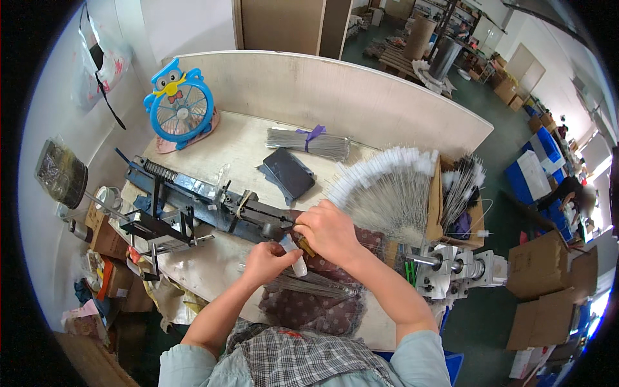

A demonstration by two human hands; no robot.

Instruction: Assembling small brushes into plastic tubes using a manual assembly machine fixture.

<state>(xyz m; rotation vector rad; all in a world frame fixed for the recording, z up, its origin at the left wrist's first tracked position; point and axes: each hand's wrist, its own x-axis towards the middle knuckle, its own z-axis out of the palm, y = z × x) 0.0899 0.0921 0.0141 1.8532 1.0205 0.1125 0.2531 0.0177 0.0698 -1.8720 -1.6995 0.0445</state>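
Note:
My left hand (269, 263) is closed on a small whitish plastic piece (299, 266), held just in front of the bench jig's right end. My right hand (327, 229) has its fingers curled together at the end of the long dark metal jig (248, 214); what they grip is hidden. A brass-coloured part (305, 247) shows between the two hands. Below them a bundle of thin metal wires (316, 284) lies over a dotted brown cloth (290, 314). To the right, many wires with white tips (387, 184) are fanned out on the bench.
A blue cartoon-shaped fan (182, 111) stands at the back left. Beyond the jig are a dark phone-like slab (289, 175) and a wire bundle with a purple tie (309, 142). A cardboard box (437, 213) of wires and a shafted machine (461, 267) occupy the right side.

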